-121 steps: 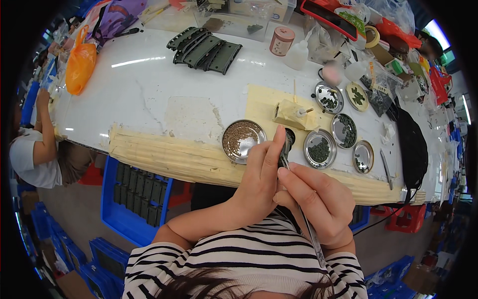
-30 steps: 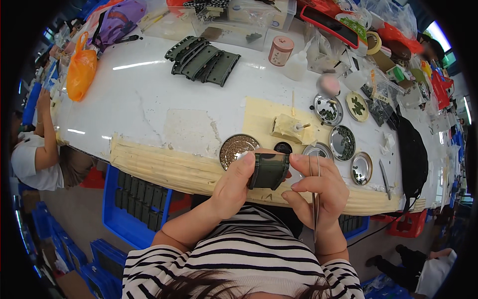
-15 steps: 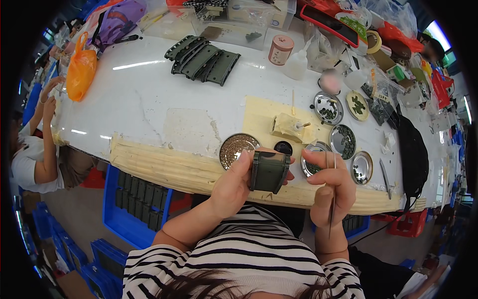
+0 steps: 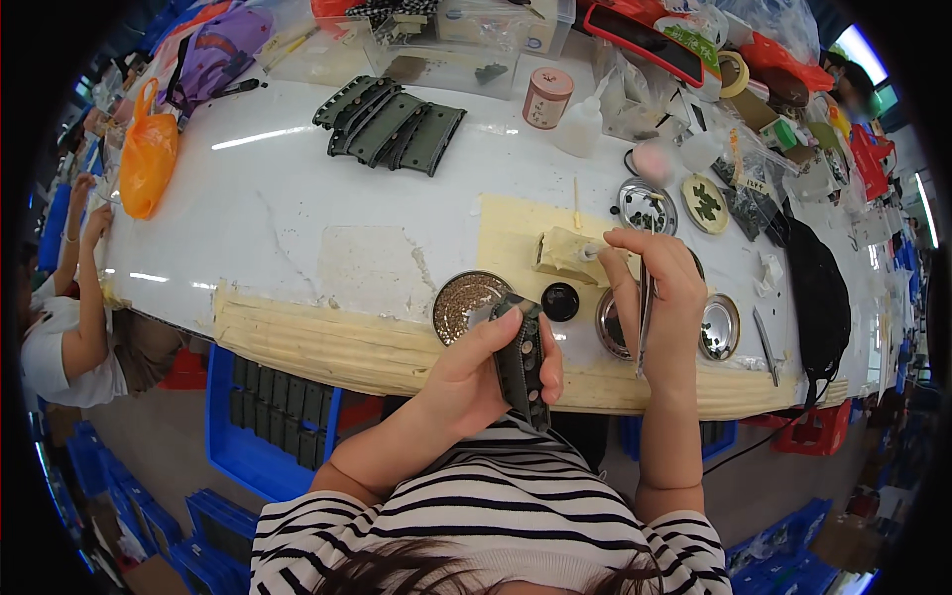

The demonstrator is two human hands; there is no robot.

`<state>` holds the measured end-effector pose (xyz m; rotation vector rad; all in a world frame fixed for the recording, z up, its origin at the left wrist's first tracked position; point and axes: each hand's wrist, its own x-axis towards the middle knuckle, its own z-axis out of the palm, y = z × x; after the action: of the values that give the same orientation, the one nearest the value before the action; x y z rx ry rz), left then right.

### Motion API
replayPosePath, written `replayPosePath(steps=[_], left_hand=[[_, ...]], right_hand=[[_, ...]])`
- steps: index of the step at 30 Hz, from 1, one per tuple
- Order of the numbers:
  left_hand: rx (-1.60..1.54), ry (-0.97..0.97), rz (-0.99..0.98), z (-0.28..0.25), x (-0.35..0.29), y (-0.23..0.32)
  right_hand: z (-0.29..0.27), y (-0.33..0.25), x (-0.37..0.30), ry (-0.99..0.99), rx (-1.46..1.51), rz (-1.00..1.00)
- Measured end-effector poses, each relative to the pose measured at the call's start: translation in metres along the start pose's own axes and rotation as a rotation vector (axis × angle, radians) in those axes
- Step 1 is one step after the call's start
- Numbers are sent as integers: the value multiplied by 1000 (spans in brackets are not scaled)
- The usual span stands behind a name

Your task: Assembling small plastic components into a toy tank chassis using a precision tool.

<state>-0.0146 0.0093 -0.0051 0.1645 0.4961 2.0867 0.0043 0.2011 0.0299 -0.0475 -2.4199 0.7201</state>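
My left hand is closed around a dark green curved plastic part, stood on edge with its narrow side, dotted with small round studs, turned up. Metal tweezers hang down from my right hand, held in the palm. The thumb and forefinger of that hand reach to a small white neck on a yellow taped block; whether they touch the thin stick there I cannot tell. Beside the block stand a round black cap or pot and a steel dish of brownish grains.
Steel dishes with small green pieces stand at the right, near a cream dish. A second pair of tweezers lies by a black bag. Several green curved parts lie at the back; a blue crate sits below left.
My right hand has moved up and forward to the yellow block, tweezers still in it. My left hand has turned the green part from its broad face to its narrow side.
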Motion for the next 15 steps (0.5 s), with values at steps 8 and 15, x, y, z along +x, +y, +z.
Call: replayPosePath(steps=[8,15], left_hand=[[-177,-62,-96,0,3,-4],[-213,-139,-124,-1,4,-9]], right_hand=[[-5,-3,-2,228,140,-74],[-16,-31,-21,5,649,60]])
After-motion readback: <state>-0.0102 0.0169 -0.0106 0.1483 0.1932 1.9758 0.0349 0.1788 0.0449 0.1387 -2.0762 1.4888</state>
